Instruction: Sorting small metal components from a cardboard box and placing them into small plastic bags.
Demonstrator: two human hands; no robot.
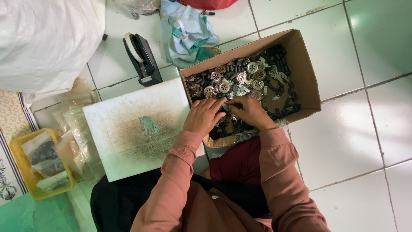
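- The tiled floor [369,129] lies under everything; the person sits on it, both hands reaching forward.
- A white sack [47,38] sits far off to the left, beyond the fingers.
- A white board [128,146], dusted with dark grit, lies just left of the left hand [204,117]; a few small pale green pieces [149,125] rest on it.
- The cardboard box [307,77] sits open under and beyond both hands, its bottom covered with loose parts.
- A yellow basket [17,148] with plastic bags stands well left of the board; a black tape dispenser [143,60] and a crumpled blue cloth [189,30] lie beyond it.
- The right hand [253,112] meets the left at the box's near edge; both sets of fingers are curled together over some small part, though what they pinch is hidden.
- The parts [244,77] lie just beyond the fingertips: round metal discs, black cylinders and thin green tabs. They look light, stiff and hard, likely to slide against each other; a disc is probably best pinched at its rim, a cylinder across its sides.
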